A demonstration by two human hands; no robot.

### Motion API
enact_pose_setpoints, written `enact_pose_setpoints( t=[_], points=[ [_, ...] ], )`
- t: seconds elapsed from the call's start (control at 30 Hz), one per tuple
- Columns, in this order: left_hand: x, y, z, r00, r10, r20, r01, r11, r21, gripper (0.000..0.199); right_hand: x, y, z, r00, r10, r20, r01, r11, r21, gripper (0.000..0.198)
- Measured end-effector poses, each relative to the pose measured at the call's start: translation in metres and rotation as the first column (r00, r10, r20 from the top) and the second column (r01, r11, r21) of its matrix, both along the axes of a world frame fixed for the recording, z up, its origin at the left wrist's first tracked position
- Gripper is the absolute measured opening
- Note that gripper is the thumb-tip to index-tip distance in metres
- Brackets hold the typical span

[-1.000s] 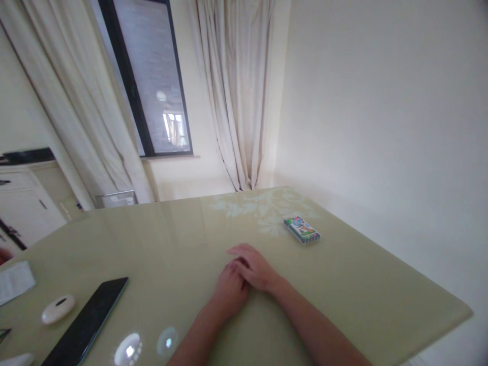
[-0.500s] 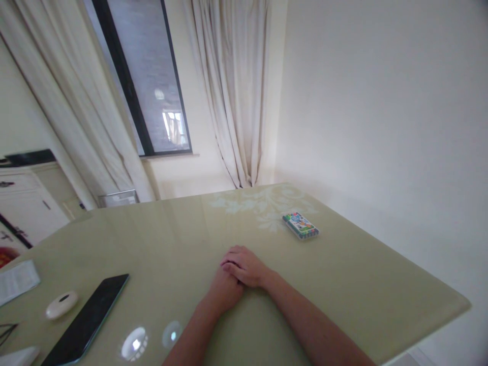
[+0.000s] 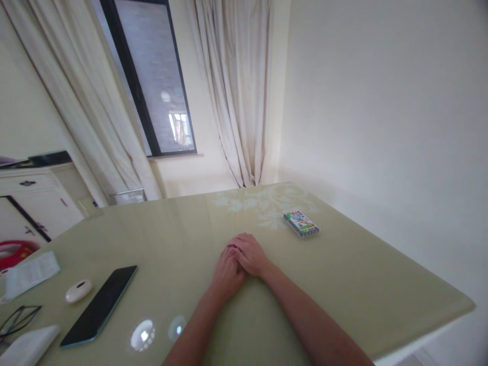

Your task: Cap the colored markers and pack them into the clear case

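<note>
Since the frame a second ago, our right hand [image 3: 250,255] has folded its raised fingers down onto our left hand [image 3: 227,273], and our view has swung slightly left, bringing more of that side into frame. Both hands now lie together on the glossy pale green table top [image 3: 366,290], right over left, fingers overlapping. Grip: the hands rest against each other; we cannot tell how far either one is closed, since the palms are hidden. Beyond the right hand and to its right, well apart from it, we note a flat rectangular clear plastic pack with a multicoloured printed front [image 3: 301,223]; it lies flat just beside the whitish floral pattern [image 3: 263,201] at the far corner. On our left, apart from the hands, we record a black-faced, long rectangular slab with a pale blue-green edge [image 3: 99,305], lying at a slant, and just beside it a small cream-white oval object with a dark spot [image 3: 79,291]. Further left we see a pale rectangular sheet [image 3: 32,274], thin dark-framed glasses [image 3: 19,323] and a smooth white object [image 3: 30,346] cut off by the lower edge.
</note>
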State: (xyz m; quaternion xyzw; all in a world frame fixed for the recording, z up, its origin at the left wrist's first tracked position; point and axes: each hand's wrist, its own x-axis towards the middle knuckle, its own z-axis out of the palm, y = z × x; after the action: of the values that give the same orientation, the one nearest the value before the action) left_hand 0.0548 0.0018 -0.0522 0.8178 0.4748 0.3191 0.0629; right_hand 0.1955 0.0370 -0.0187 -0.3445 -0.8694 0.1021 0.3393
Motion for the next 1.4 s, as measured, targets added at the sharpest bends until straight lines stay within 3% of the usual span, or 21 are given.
enact_pose_setpoints(
  t=[0.07,0.13,0.2,0.3,0.37,0.43,0.53,0.67,0.87,1.0,1.2,1.4],
  points=[
    [-0.002,-0.001,0.008,0.996,0.079,0.029,-0.079,0.997,0.006,0.028,0.013,0.006,0.001,0.993,-0.12,-0.019,0.12,0.993,-0.008,0.033],
    [-0.004,-0.001,0.014,0.985,0.166,0.049,-0.166,0.986,-0.012,0.021,0.033,0.013,0.003,0.945,-0.326,-0.032,0.326,0.945,-0.004,0.035],
    [-0.006,0.0,0.017,0.968,0.246,0.059,-0.243,0.969,-0.05,0.028,0.058,0.021,0.003,0.824,-0.565,-0.048,0.566,0.824,0.015,0.033],
    [-0.007,-0.001,0.017,0.942,0.33,0.062,-0.322,0.94,-0.117,0.04,0.093,0.029,0.002,0.513,-0.856,-0.06,0.858,0.512,0.023,0.044],
    [-0.007,-0.002,0.017,0.926,0.372,0.062,-0.359,0.92,-0.154,0.047,0.11,0.03,-0.001,0.349,-0.935,-0.06,0.937,0.346,0.044,0.052],
    [-0.008,-0.003,0.018,0.913,0.402,0.065,-0.385,0.905,-0.182,0.051,0.12,0.03,-0.006,0.252,-0.966,-0.053,0.966,0.248,0.068,0.06],
    [-0.009,-0.004,0.019,0.904,0.421,0.078,-0.398,0.893,-0.212,0.053,0.125,0.031,-0.013,0.207,-0.978,0.035,0.976,0.209,0.056,0.067],
    [-0.009,-0.003,0.02,0.899,0.423,0.115,-0.388,0.891,-0.237,0.053,0.123,0.035,-0.017,0.234,-0.949,0.209,0.97,0.242,0.009,0.071],
    [-0.012,0.0,0.019,0.886,0.415,0.209,-0.362,0.898,-0.251,0.049,0.1,0.031,-0.014,0.35,-0.903,0.251,0.907,0.394,0.151,0.06],
    [-0.015,0.003,0.017,0.858,0.42,0.297,-0.363,0.903,-0.228,0.042,0.074,0.022,-0.006,0.466,-0.832,0.302,0.823,0.533,0.197,0.04],
    [-0.014,0.005,0.015,0.821,0.398,0.408,-0.361,0.917,-0.169,0.031,0.022,-0.004,0.007,0.731,-0.607,0.311,0.612,0.785,0.094,0.037],
    [-0.017,0.005,0.008,0.837,0.343,0.427,-0.342,0.936,-0.081,0.041,-0.018,-0.032,0.004,0.931,-0.3,0.209,0.313,0.949,-0.028,0.034]
  ],
)
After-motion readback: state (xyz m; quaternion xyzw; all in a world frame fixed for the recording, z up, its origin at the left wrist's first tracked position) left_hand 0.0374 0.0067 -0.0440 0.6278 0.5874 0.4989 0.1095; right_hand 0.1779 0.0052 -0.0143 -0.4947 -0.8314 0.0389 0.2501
